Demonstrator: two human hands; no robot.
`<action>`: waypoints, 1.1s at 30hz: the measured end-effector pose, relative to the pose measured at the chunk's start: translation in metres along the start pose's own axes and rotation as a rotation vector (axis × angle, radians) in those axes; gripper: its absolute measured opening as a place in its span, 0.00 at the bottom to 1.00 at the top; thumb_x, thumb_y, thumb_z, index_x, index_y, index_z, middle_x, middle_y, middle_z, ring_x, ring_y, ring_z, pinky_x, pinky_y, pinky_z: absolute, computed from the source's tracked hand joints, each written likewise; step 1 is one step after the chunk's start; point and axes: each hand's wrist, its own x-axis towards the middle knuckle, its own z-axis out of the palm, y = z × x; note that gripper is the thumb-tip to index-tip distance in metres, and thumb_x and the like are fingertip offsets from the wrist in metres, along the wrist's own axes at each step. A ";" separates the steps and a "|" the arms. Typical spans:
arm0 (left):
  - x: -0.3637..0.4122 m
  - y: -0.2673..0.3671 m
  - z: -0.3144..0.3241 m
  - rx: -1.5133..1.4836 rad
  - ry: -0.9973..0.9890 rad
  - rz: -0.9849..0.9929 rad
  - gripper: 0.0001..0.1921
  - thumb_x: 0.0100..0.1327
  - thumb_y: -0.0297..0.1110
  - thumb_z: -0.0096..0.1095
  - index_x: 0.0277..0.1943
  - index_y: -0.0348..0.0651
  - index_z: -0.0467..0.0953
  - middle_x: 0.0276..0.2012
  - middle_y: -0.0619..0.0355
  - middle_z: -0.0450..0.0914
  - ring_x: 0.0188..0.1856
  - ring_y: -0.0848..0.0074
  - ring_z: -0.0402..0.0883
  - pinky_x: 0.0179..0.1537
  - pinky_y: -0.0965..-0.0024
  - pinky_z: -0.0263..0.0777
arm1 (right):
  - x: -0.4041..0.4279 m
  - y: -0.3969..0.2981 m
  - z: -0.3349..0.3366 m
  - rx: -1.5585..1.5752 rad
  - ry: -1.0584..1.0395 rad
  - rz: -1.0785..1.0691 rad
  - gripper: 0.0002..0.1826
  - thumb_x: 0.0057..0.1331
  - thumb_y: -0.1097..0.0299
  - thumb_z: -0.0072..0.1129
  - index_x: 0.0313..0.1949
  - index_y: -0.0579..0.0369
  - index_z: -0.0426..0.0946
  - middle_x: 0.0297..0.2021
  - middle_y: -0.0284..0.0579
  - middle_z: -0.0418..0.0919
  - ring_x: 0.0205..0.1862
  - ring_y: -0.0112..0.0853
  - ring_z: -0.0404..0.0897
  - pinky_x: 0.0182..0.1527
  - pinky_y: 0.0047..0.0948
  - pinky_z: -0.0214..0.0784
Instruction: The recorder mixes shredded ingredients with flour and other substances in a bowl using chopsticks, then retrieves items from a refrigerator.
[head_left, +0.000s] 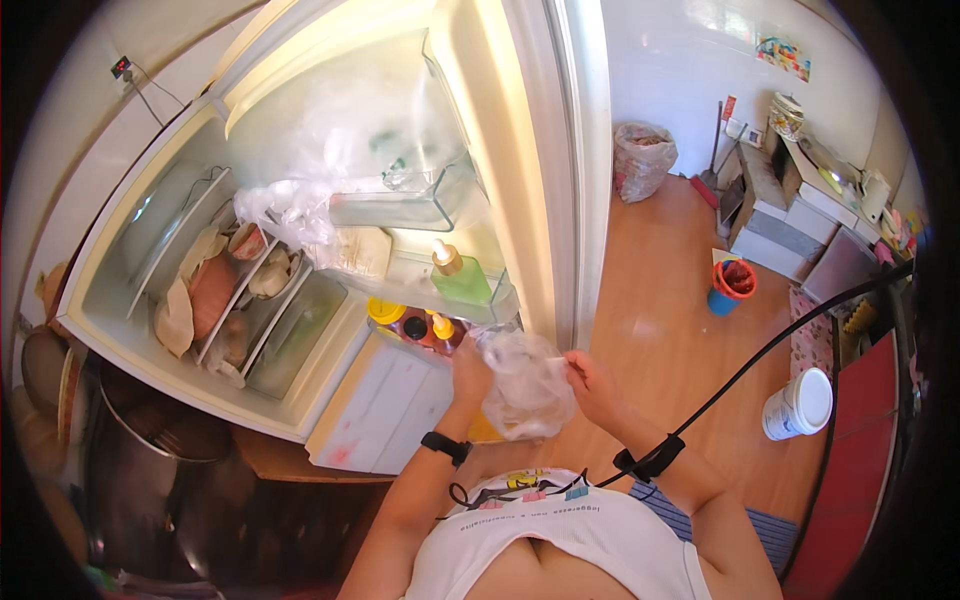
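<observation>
A thin, crumpled clear plastic bag (529, 386) hangs between my hands, in front of the refrigerator's open door (517, 150). My right hand (592, 382) pinches its right edge between thumb and fingers. My left hand (472, 371) is at the bag's upper left side and seems to grip it, the fingertips partly hidden. Just beyond the left hand, the lower door shelf holds bottles, one with a yellow lid (386, 309) and one with a black cap (415, 327). On the shelf above stands a green pump bottle (461, 274). Something yellow shows under the bag.
Bags and bowls fill the refrigerator shelves (232, 300). Whitish plastic bags (289, 214) hang off the upper door shelf. On the wooden floor stand a white lidded bucket (799, 405), a blue-and-red bin (730, 286) and a full sack (643, 161). A black cable (780, 330) crosses at right.
</observation>
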 end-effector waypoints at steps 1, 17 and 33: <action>0.004 0.012 -0.004 0.006 -0.001 -0.009 0.13 0.49 0.27 0.54 0.39 0.36 0.69 0.33 0.42 0.75 0.38 0.56 0.75 0.36 0.63 0.68 | -0.003 -0.002 -0.004 0.004 -0.008 0.005 0.06 0.61 0.72 0.44 0.36 0.60 0.69 0.26 0.52 0.74 0.30 0.43 0.74 0.33 0.31 0.64; 0.012 0.028 -0.022 -0.284 -0.155 -0.255 0.13 0.53 0.24 0.51 0.43 0.34 0.70 0.42 0.51 0.72 0.42 0.71 0.72 0.41 0.70 0.67 | 0.072 0.021 0.071 -0.855 -0.283 -0.100 0.10 0.55 0.71 0.45 0.37 0.57 0.69 0.31 0.50 0.74 0.35 0.42 0.74 0.35 0.36 0.68; 0.049 -0.008 0.035 0.092 -0.941 0.047 0.10 0.48 0.32 0.52 0.35 0.42 0.73 0.33 0.48 0.77 0.32 0.59 0.76 0.32 0.62 0.70 | 0.012 0.021 -0.018 0.079 -0.025 0.290 0.06 0.64 0.69 0.41 0.36 0.56 0.66 0.30 0.39 0.73 0.29 0.25 0.76 0.29 0.22 0.65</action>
